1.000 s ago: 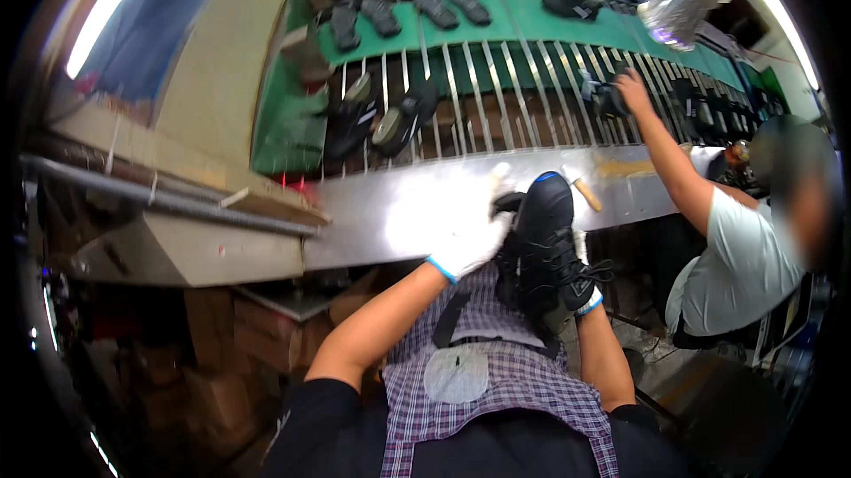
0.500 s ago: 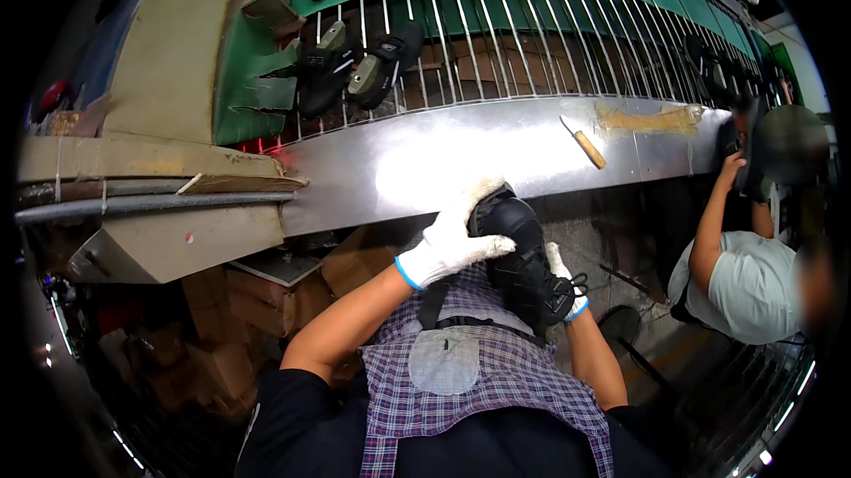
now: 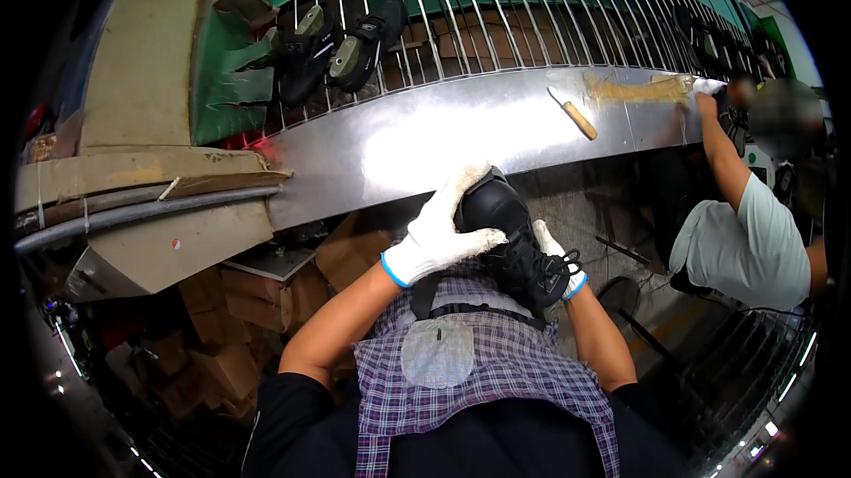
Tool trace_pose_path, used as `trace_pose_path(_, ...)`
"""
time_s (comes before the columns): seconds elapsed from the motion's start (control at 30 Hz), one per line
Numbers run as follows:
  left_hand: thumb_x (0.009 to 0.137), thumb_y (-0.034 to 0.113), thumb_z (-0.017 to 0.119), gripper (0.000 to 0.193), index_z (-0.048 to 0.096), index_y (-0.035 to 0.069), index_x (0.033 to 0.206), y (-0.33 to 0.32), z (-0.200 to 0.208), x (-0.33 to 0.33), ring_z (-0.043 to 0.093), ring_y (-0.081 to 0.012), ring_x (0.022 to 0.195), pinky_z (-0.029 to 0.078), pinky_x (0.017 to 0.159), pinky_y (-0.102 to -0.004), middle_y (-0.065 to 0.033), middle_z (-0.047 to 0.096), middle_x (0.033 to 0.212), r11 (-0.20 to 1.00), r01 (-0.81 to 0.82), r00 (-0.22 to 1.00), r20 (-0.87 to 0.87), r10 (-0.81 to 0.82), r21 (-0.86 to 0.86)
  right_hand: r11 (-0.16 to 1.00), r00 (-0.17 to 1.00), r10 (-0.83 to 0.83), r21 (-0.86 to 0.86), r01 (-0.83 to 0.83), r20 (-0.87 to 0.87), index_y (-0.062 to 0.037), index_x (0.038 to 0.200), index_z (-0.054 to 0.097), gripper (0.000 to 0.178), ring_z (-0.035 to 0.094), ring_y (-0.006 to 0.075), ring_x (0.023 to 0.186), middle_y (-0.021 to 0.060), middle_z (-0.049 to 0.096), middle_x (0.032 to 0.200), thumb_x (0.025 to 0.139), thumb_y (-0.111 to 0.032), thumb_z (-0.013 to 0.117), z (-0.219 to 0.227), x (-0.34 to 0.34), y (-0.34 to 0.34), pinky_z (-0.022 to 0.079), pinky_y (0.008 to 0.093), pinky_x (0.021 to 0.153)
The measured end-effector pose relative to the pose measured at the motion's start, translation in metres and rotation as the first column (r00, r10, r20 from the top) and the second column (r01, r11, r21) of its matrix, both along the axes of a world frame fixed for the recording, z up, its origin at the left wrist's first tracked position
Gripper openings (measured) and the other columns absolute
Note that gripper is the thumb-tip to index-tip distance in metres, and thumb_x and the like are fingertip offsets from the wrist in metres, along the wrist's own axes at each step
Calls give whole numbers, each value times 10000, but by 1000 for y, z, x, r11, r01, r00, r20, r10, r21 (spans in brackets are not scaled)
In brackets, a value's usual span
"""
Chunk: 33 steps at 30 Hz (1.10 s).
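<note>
In front of my plaid apron [image 3: 496,363] I hold a black lace-up shoe [image 3: 496,205], its toe pointing toward the metal bench edge. My left hand [image 3: 441,234], in a white knit glove with a blue cuff, grips the toe end, thumb lying across the upper. On the other side, my right hand [image 3: 560,264], gloved alike, supports the shoe near the laces; most of its fingers are hidden behind the shoe. Loose lace loops stick out beside the right wrist.
Beyond my hands runs a shiny metal ledge [image 3: 390,152] bearing a thin hooked tool [image 3: 580,120] with a wooden handle. Black shoes [image 3: 368,46] rest on the metal bars behind it. Cardboard boxes [image 3: 226,370] lie at lower left. A co-worker [image 3: 740,243] sits at right.
The bench and rack have shifted up and left in view. The shoe stays in both my hands, tilted slightly differently. The co-worker's arm now reaches out to the ledge.
</note>
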<state>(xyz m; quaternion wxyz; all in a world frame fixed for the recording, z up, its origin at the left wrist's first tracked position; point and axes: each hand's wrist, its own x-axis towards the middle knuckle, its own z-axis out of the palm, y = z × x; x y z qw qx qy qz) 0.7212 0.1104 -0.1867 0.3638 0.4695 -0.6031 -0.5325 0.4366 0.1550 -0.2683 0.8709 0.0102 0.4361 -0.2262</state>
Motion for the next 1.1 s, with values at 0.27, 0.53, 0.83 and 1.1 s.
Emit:
trace_pose_path(0.27, 733, 331, 982, 1092, 409, -18, 1595, 2, 1, 2, 477, -326, 1488, 373, 1246, -432, -214, 507, 1583, 1000, -1, 1000, 3, 1, -20, 998, 998, 50, -43, -52, -45, -9, 1558, 449, 641, 637, 236, 1301, 191, 573, 1490, 1166, -497, 311, 9, 4, -3, 575, 386, 1099)
trace_pose_path(0.53, 761, 267, 968, 978, 479, -13, 1560, -4, 8, 0, 496, -303, 1468, 383, 1239, -428, -197, 525, 1571, 999, 8, 996, -90, -4, 46, 990, 995, -6, -138, -7, -96, 34, 1529, 475, 600, 632, 232, 1301, 184, 596, 1472, 1182, -425, 305, 7, 3, -2, 541, 378, 1131)
trace_pose_path(0.83, 797, 180, 927, 833, 546, -38, 1506, -66, 123, 14, 561, -318, 1427, 432, 1199, -430, -221, 582, 1524, 885, 42, 999, 31, -32, -463, 744, 975, -216, -654, 134, -46, 64, 1454, 544, 480, 628, 279, 1306, 195, 637, 1429, 1170, -269, 346, 68, 30, -73, 484, 420, 1153)
trace_pose_path(1.1, 839, 386, 887, 850, 528, 93, 1551, -114, 239, 49, 563, -300, 1415, 438, 1194, -421, -149, 574, 1548, 890, 337, 939, 179, -294, -308, 516, 942, -313, -854, 58, -125, 56, 1369, 595, 486, 657, 280, 1195, 208, 689, 1286, 1180, -302, 327, 133, 86, -68, 512, 438, 1063)
